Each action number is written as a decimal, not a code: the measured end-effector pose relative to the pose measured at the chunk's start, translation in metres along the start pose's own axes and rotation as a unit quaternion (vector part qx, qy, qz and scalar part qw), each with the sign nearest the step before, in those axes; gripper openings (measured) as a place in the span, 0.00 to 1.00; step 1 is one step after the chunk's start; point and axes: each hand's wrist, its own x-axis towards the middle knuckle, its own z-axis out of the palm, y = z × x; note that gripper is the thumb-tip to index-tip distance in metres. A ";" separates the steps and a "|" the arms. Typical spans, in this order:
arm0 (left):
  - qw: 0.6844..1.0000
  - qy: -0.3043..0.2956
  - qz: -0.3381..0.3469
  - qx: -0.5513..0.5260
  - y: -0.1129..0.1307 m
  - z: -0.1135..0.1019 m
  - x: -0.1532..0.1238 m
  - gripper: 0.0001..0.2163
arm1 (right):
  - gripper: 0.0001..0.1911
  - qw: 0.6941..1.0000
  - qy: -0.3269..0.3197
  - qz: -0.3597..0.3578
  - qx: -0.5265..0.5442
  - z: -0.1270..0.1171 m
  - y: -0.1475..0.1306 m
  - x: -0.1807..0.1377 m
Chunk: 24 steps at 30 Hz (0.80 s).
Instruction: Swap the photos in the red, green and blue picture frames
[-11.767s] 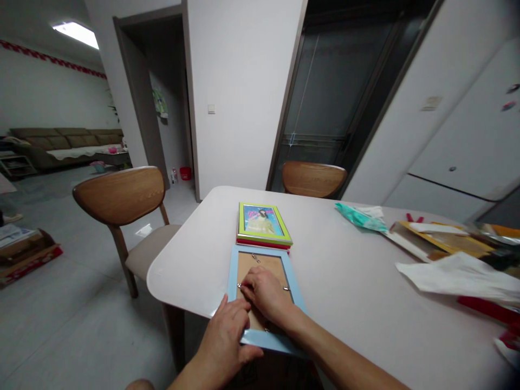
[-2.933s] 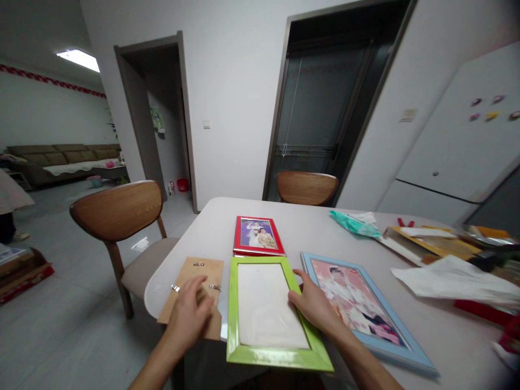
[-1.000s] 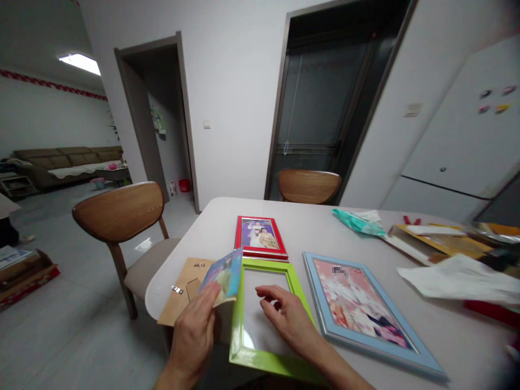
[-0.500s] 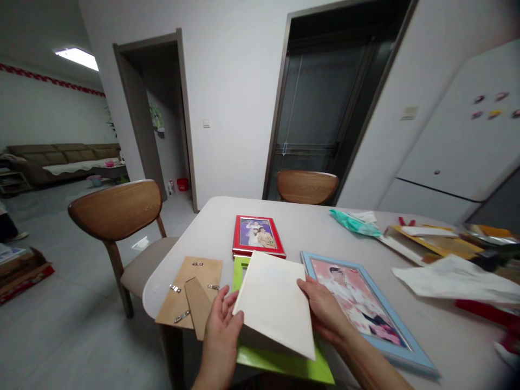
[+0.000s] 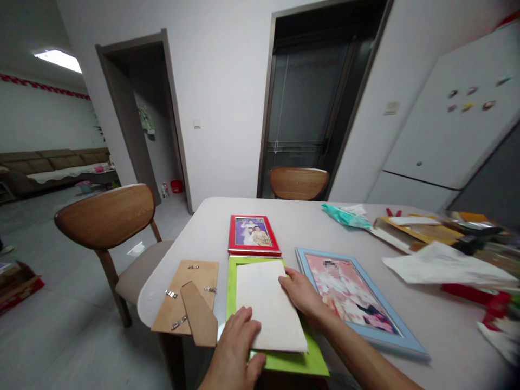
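A white rectangular card (image 5: 268,314) lies over the light-green picture frame (image 5: 232,287), covering most of its opening. My left hand (image 5: 239,346) rests at the card's lower left edge, thumb and fingers apart. At the upper right edge, my right hand (image 5: 301,292) has its thumb and fingertips closed on the card's side. To the left, a brown frame backboard (image 5: 189,281) with metal clips and a fold-out stand (image 5: 199,314) overhangs the table edge. A light-blue frame (image 5: 365,281) holding a photo lies right of my right hand.
Beyond the green frame lies a red photo frame (image 5: 254,235). Teal packaging (image 5: 347,216), a white sheet (image 5: 442,265) and a yellow envelope (image 5: 422,232) crowd the table's right side. Wooden chairs stand at the left (image 5: 109,216) and far side (image 5: 299,183).
The white card has gone from tilted in both hands to lying nearly flat over the green frame. My left hand has loosened and moved slightly toward the right. The view has shifted a little.
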 end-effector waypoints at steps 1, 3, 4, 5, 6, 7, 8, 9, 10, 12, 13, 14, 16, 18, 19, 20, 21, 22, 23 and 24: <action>1.000 -0.010 0.002 0.009 0.000 -0.001 0.001 0.20 | 0.20 1.000 -0.002 -0.018 -0.025 0.000 0.001 0.001; 0.999 -0.027 0.001 0.024 0.001 -0.002 0.002 0.21 | 0.20 0.997 -0.010 -0.040 -0.062 -0.001 0.002 0.003; 0.999 -0.031 0.000 0.030 0.002 -0.003 0.003 0.21 | 0.21 0.996 -0.010 -0.045 -0.080 0.000 0.002 0.003; 0.999 -0.030 0.001 0.033 0.002 -0.003 0.004 0.21 | 0.21 0.994 -0.006 -0.050 -0.101 0.000 0.002 0.003; 0.999 -0.028 0.004 0.033 0.003 -0.003 0.004 0.21 | 0.20 0.990 0.000 -0.058 -0.130 0.000 0.002 0.003; 0.999 -0.025 0.008 0.033 0.003 -0.004 0.005 0.20 | 0.20 0.984 0.006 -0.070 -0.165 0.000 0.003 0.002; 0.999 -0.024 0.011 0.033 0.004 -0.004 0.005 0.19 | 0.19 0.975 0.013 -0.082 -0.205 0.000 0.003 0.002; 0.999 -0.026 0.012 0.034 0.005 -0.005 0.005 0.18 | 0.17 0.964 0.019 -0.091 -0.248 0.000 0.004 0.001; 0.999 -0.032 0.008 0.038 0.006 -0.006 0.006 0.17 | 0.17 0.952 0.025 -0.094 -0.291 0.000 0.004 0.000; 0.997 -0.053 -0.013 0.053 0.010 -0.009 0.009 0.17 | 0.16 0.926 0.034 -0.084 -0.366 0.001 0.004 -0.001; 0.996 -0.066 -0.028 0.062 0.013 -0.010 0.011 0.17 | 0.17 0.915 0.039 -0.078 -0.394 0.001 0.004 -0.001; 0.994 -0.077 -0.043 0.071 0.015 -0.012 0.014 0.17 | 0.17 0.906 0.043 -0.076 -0.414 0.002 0.004 -0.001; 0.989 -0.095 -0.068 0.086 0.021 -0.015 0.020 0.17 | 0.18 0.898 0.049 -0.076 -0.432 0.003 0.003 -0.002; 0.985 -0.110 -0.085 0.097 0.025 -0.017 0.027 0.16 | 0.19 0.895 0.054 -0.084 -0.434 0.003 0.002 -0.004; 0.983 -0.117 -0.092 0.103 0.027 -0.018 0.029 0.16 | 0.20 0.895 0.056 -0.092 -0.433 0.003 0.003 -0.006; 0.982 -0.123 -0.096 0.108 0.029 -0.018 0.032 0.16 | 0.20 0.894 0.056 -0.102 -0.433 0.003 0.003 -0.008; 0.981 -0.125 -0.098 0.112 0.030 -0.018 0.034 0.16 | 0.20 0.891 0.054 -0.113 -0.436 0.003 0.005 -0.010; 0.981 -0.126 -0.097 0.115 0.030 -0.017 0.035 0.16 | 0.19 0.887 0.049 -0.124 -0.441 0.002 0.006 -0.013; 0.981 -0.123 -0.094 0.116 0.030 -0.015 0.035 0.15 | 0.17 0.882 0.043 -0.131 -0.451 0.002 0.008 -0.016; 0.982 -0.119 -0.090 0.114 0.028 -0.013 0.035 0.15 | 0.15 0.876 0.036 -0.133 -0.462 0.002 0.009 -0.018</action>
